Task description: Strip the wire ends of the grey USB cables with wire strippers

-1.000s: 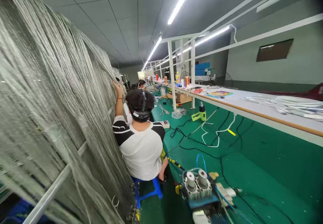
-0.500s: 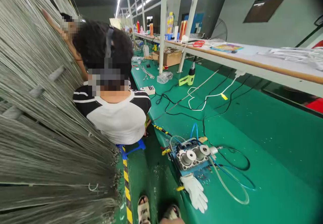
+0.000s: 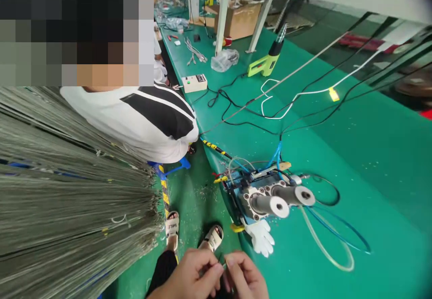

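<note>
Low in the head view, my left hand and my right hand meet in front of my body. Both are closed in a pinch, thumbs against fingers, fingertips almost touching. Something thin and dark shows between them, too small to name. Beyond them on the bench edge sits a machine with two grey cylinders pointing toward the right and blue and clear hoses attached. A white glove lies against its near side, close above my right hand, untouched.
A co-worker in a white and black shirt sits ahead on a blue stool. Dense hanging cables fill the left. On the green bench lie loose cords, a yellow-green heat gun, a small white box and a carton.
Both my hands have come into view at the bottom, pinched together. The view has tilted down and moved nearer the bench, and the co-worker appears larger at the upper left.
</note>
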### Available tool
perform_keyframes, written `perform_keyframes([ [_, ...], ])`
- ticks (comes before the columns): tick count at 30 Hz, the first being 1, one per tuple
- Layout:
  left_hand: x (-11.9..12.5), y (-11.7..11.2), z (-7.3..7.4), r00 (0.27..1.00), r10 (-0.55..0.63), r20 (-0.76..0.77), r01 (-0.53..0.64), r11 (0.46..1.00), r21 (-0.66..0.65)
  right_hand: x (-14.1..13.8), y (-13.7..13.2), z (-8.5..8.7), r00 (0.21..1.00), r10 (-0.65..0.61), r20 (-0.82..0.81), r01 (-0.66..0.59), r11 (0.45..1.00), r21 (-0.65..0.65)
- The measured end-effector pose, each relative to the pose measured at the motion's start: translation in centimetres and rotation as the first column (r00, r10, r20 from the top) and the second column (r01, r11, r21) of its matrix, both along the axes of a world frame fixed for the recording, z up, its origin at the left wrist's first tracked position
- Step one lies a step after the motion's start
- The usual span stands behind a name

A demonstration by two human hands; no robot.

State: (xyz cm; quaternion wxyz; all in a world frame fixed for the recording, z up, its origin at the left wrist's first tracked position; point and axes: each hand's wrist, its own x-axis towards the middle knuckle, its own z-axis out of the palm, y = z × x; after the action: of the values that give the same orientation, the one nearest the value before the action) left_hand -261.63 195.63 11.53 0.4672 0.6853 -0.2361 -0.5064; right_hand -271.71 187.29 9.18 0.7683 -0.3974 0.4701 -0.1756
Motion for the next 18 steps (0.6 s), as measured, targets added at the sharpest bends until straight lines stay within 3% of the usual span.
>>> perform_keyframes([
  [3, 1.5, 0.0, -1.1, 0.994, -0.099, 0.05, 0.101, 0.994, -0.03, 0.5, 0.6, -1.2, 0.997, -0.073, 0.013, 0.073, 0.997, -0.003],
  [8, 4.0, 0.1, -4.8, 0.971, -0.24, -0.016, 0.238, 0.968, -0.08, 2.1, 1.4, -3.4, 0.978, -0.201, 0.057, 0.197, 0.978, 0.069],
  [13, 6.6, -0.5, -8.1, 0.924, -0.369, 0.097, 0.381, 0.905, -0.187, 4.5, 1.3, -3.7, 0.958, -0.274, 0.084, 0.259, 0.952, 0.163],
  [15, 7.3, -1.0, -9.0, 0.922, -0.384, 0.056, 0.386, 0.891, -0.238, 5.5, 1.2, -3.5, 0.955, -0.289, 0.067, 0.273, 0.944, 0.187],
  [18, 7.9, -2.1, -9.9, 0.914, -0.38, -0.144, 0.327, 0.897, -0.297, 6.2, 1.1, -3.6, 0.952, -0.301, 0.062, 0.287, 0.942, 0.174],
])
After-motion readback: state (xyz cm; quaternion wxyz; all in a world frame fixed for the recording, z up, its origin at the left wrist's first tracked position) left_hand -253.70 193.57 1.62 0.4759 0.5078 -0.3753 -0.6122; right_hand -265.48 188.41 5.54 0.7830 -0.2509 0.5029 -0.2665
